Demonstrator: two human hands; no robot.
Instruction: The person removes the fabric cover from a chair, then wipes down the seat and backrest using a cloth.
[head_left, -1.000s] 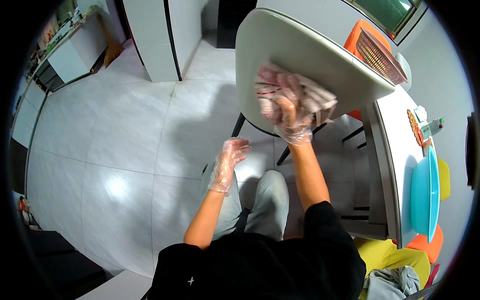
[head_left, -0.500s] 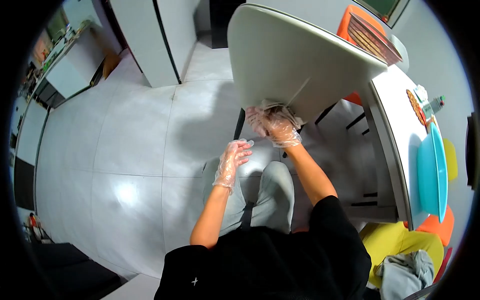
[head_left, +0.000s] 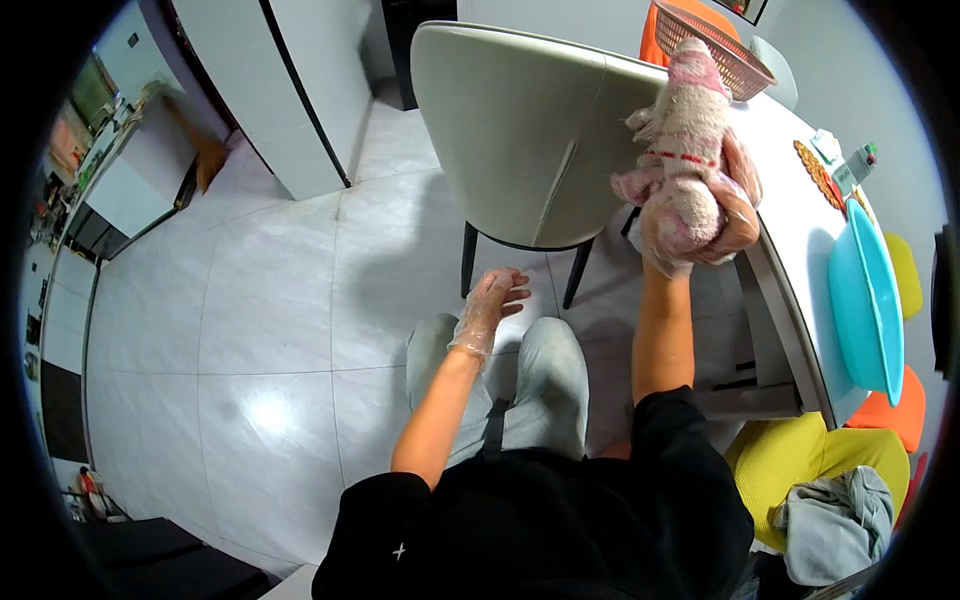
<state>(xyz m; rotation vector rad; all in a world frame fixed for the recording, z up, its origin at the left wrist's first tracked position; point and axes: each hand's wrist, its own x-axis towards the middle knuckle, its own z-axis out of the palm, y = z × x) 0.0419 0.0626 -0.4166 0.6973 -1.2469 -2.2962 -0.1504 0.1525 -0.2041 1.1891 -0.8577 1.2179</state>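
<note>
My right hand (head_left: pixel 735 212), in a clear plastic glove, grips a bunched pink-and-white cleaning cloth (head_left: pixel 690 125) with a red stripe. The cloth is raised beside the right edge of a pale chair back (head_left: pixel 510 130), near the white table (head_left: pixel 790 220); I cannot tell whether it touches the chair. My left hand (head_left: pixel 492 303), gloved too, hovers over my knees in front of the chair. Its fingers are slightly bent and apart, with nothing in them.
On the table stand a turquoise basin (head_left: pixel 868 305), a pink mesh basket (head_left: pixel 722 50), a woven mat (head_left: pixel 820 175) and a small bottle (head_left: pixel 858 168). A yellow chair (head_left: pixel 780 470) with a grey garment (head_left: pixel 838 522) is at lower right. Tiled floor (head_left: pixel 270 300) stretches left.
My right hand has lifted the cloth from the lower part of the chair back, up and to the right. My left hand has shifted slightly right. The view has turned a little.
</note>
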